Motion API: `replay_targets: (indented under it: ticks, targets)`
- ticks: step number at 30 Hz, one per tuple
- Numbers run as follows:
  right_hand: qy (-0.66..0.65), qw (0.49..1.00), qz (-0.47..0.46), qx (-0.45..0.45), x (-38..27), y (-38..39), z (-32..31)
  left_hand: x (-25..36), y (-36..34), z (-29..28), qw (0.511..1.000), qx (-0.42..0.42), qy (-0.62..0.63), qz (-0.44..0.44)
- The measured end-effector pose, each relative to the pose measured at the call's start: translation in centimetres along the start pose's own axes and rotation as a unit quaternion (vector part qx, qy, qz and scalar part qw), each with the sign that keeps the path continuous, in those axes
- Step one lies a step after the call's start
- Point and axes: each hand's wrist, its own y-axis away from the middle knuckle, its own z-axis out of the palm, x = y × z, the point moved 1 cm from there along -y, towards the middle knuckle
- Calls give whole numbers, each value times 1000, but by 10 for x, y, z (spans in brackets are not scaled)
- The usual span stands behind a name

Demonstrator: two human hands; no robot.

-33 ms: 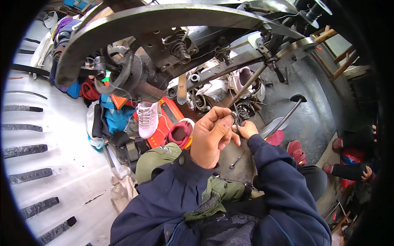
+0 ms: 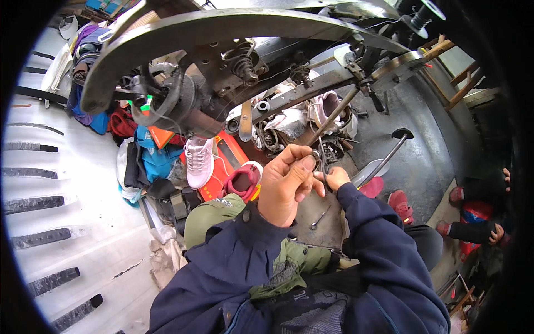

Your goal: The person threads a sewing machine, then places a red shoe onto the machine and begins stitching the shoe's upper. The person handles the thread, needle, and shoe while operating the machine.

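Note:
My left hand (image 2: 282, 189) is closed, with a small round metal piece (image 2: 316, 156) pinched between thumb and forefinger; it could be a bobbin case, though its details are too small to tell. Close beside it on the right, my right hand (image 2: 337, 178) is closed around a slim dark metal tool (image 2: 324, 166) whose tip reaches up by the round piece. The tool's exact kind is unclear, and part of it is hidden by the fingers. Both hands are below a large metal sewing machine (image 2: 245, 25) with springs, a curved arm and a thread spool (image 2: 420, 21).
A pink sneaker (image 2: 198, 162) and a red shoe (image 2: 243, 182) rest by an orange-red box (image 2: 229, 150) on the left. A small wrench (image 2: 320, 217) lies below my hands. To the right are a metal rod (image 2: 384, 158) and a red shoe (image 2: 400, 206); another person's hand (image 2: 497, 234) shows far right.
The dark tool in my right hand has tilted a little, its lower part swinging downward to the right. My left hand keeps its hold on the round piece.

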Motion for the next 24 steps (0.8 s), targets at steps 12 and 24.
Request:
replay_targets:
  ticks: [12,24]
  targets:
    - [-167,898,-316,257,-35,225,-107,-6,0,8,994,-81,43,-67]
    - [-25,890,-377,256,-42,230,-134,-18,-4,11,980,-114,-7,-165]
